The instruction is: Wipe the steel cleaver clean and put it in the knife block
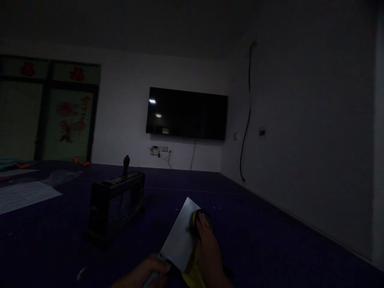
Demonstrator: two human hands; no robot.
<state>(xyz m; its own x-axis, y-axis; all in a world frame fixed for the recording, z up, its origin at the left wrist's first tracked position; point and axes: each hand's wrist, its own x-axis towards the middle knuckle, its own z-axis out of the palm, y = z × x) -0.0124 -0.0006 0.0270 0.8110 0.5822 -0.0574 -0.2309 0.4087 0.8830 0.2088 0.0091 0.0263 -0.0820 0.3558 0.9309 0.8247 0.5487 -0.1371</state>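
Observation:
In the dim head view my left hand (150, 270) grips the handle of a broad steel cleaver (180, 236) at the bottom centre, its flat blade tilted up and away. Pressed against the blade's right side is my right hand (208, 252), its fingers closed on a yellow and dark sponge-like pad (196, 219). More yellow cloth (193, 276) shows below that hand. Both hands are low in the picture, above the dark floor.
A dark knife block (115, 204) with one black handle (126, 165) sticking up stands on the blue floor mat (270, 240) to the left. A wall television (186, 114), a glass door (45, 120) at far left and pale sheets (24, 194) on the floor.

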